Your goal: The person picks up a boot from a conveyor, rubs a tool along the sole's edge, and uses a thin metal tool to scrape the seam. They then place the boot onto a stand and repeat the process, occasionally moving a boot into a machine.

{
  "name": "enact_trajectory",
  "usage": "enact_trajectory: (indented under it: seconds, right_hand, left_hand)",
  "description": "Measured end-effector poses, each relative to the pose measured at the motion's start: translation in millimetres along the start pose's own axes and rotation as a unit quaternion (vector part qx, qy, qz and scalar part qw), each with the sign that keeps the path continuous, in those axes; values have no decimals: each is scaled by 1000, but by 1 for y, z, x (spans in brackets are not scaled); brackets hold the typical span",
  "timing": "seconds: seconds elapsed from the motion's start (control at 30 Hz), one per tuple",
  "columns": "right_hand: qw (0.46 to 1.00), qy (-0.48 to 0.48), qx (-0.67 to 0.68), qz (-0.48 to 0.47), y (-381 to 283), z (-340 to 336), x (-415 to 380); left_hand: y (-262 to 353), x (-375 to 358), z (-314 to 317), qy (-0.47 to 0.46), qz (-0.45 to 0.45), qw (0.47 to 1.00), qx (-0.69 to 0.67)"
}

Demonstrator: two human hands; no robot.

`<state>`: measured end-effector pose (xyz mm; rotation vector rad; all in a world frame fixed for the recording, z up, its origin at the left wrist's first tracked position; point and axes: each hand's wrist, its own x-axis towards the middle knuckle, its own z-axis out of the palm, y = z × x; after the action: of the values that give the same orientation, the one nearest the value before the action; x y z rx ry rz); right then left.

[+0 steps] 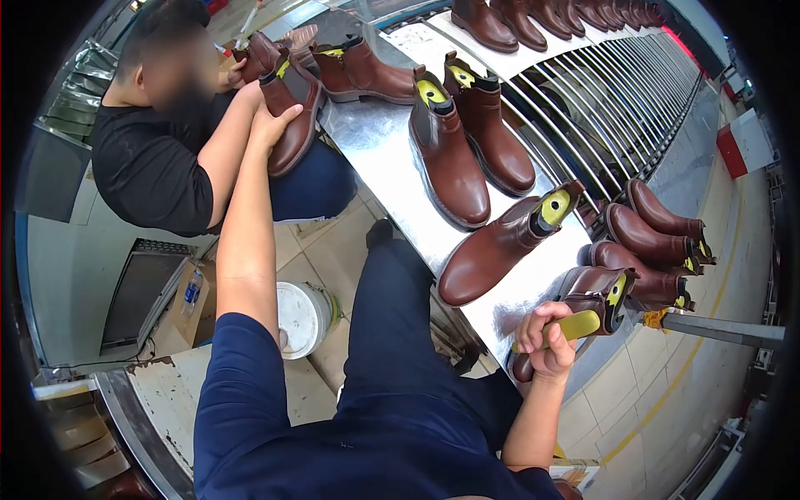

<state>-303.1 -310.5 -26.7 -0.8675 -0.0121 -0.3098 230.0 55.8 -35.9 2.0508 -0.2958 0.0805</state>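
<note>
My left hand (271,123) reaches far forward and grips a brown ankle boot (297,125), thumb across its side, beside the seated co-worker. In my right hand (546,340), the fingers curl round a flat olive-yellow piece with a rounded end (581,325); its exact kind does not show. Behind that hand a brown boot (583,292) lies on the metal table (379,154), partly hidden. Between my hands stand several brown boots with yellow linings, among them an upright pair (450,167) and a single boot (496,250) with its toe toward me.
A co-worker (162,150) in black sits at the left, handling another boot (258,54). Beyond the table runs a roller conveyor (608,100) with a row of boots (533,23). More boots (654,229) sit at the right. A white bucket (300,321) stands on the floor.
</note>
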Motion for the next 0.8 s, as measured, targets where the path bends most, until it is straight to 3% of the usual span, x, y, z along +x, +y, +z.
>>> enact_trajectory:
  seconds: [0.13, 0.2, 0.27, 0.33, 0.37, 0.4, 0.47, 0.5, 0.6, 0.73, 0.8]
  right_hand:
    - [1000, 18, 12, 10, 5, -9, -10]
    - [1000, 14, 13, 0, 4, -1, -5]
    - [1000, 14, 15, 22, 1, 0, -2]
    - [999, 15, 25, 30, -1, 3, -1]
    - [999, 22, 16, 35, -2, 2, -2]
    - [1000, 14, 9, 17, 1, -2, -3]
    - [1000, 3, 3, 10, -3, -1, -4]
    - [1000, -7, 1, 2, -2, -3, -3]
    - [1000, -18, -7, 5, -1, -3, 0]
    - [1000, -17, -12, 5, 0, -2, 2]
    - [1000, -16, -9, 4, 0, -1, 0]
  left_hand:
    - [-21, -23, 11, 125, 91, 944, 292]
    - [21, -70, 35, 198, 150, 932, 263]
    - [52, -129, 83, 257, 188, 944, 84]
    - [90, -200, 127, 83, 174, 980, -56]
    - [133, -235, 139, -16, 191, 982, -7]
    - [162, -256, 160, -105, 223, 965, -91]
    - [178, -291, 205, -199, 169, 960, -101]
    - [193, -293, 217, -190, 258, 947, -24]
    - [211, -299, 236, -146, 224, 962, 59]
    - [197, -309, 230, -89, 224, 969, -53]
    - [190, -322, 206, -129, 117, 971, -164]
